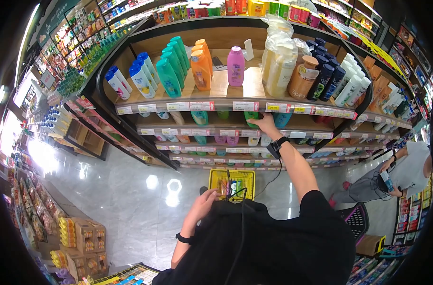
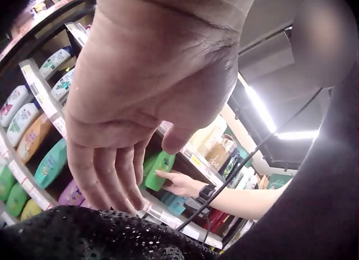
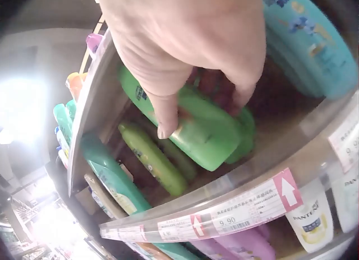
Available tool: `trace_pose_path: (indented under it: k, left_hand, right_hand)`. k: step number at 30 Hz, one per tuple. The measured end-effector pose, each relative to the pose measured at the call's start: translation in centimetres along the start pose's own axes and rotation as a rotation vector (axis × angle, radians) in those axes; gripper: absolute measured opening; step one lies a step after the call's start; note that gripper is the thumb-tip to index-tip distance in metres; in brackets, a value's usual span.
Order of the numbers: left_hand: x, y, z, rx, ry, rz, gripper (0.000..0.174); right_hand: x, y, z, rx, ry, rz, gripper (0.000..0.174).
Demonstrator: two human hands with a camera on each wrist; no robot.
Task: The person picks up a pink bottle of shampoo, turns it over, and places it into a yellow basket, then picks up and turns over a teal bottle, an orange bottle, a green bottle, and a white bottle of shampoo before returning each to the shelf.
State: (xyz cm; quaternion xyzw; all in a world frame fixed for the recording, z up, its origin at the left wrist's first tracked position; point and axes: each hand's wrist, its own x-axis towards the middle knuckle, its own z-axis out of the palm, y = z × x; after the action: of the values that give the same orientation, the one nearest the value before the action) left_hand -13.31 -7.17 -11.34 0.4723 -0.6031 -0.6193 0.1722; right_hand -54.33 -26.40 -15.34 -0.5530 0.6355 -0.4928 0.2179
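My right hand [image 1: 265,124] reaches to the second shelf and grips a green bottle [image 1: 251,118]. In the right wrist view the thumb of that hand [image 3: 190,58] lies on one side of the green bottle [image 3: 205,134] and fingers on the other; the bottle tilts, with another green one behind it. The left wrist view also shows this green bottle [image 2: 160,170] in the right hand [image 2: 182,184]. My left hand [image 1: 204,204] hangs near my body with relaxed fingers, holding nothing; its palm [image 2: 151,75] fills the upper part of the left wrist view.
A yellow basket [image 1: 253,179] with items stands on the floor below the shelves. Beside the gripped bottle are a light green bottle [image 3: 154,159] and a blue one [image 3: 311,44]. A pink bottle [image 1: 236,69] stands on the top shelf [image 1: 221,97]. Another person [image 1: 406,166] is at the right.
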Motion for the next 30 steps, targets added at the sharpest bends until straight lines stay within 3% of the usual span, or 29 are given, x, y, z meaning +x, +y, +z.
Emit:
trace_pose_path:
  k: [5, 8, 17, 27, 30]
  left_hand:
    - [-0.6, 0.0, -0.1, -0.027, 0.018, -0.008, 0.04]
    - [-0.5, -0.7, -0.2, -0.044, 0.026, -0.003, 0.039]
    - [-0.2, -1.1, -0.2, -0.031, 0.029, -0.016, 0.038]
    - [0.1, -1.2, 0.3, 0.01, 0.022, 0.01, 0.037]
    - [0.3, -1.4, 0.5, 0.015, 0.019, 0.011, 0.037]
  right_hand:
    - [0.3, 0.6, 0.1, -0.12, -0.005, 0.067, 0.057]
    - [0.4, 2.0, 1.1, 0.023, 0.112, -0.06, 0.065]
    - [0.1, 4.3, 1.9, 0.198, 0.05, 0.011, 0.059]
    - [0.6, 4.3, 0.9, 0.035, -0.061, 0.023, 0.066]
    - [0.0, 2.1, 0.2, -0.076, -0.087, 0.027, 0.064]
